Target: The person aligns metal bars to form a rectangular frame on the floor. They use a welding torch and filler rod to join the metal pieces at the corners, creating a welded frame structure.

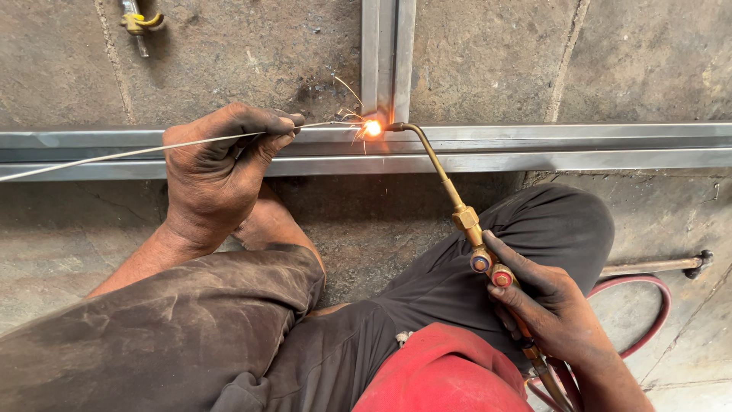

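Observation:
My left hand (221,164) pinches a thin metal filler rod (107,156), whose tip reaches the glowing orange spot (372,128) throwing small sparks. My right hand (553,309) grips the handle of a brass gas torch (457,206); its curved nozzle points at the same glowing spot. The spot lies where an upright steel bar (387,53) meets a long horizontal steel bar (572,146) on the concrete floor. My bare foot (268,221) rests just below the horizontal bar, under my left hand.
Dark trousers cover my knees (549,221) in the lower frame, above a red cloth (442,374). A red hose (656,313) loops at the right beside a rusty rod (656,266). Another brass torch piece (139,23) lies at the top left.

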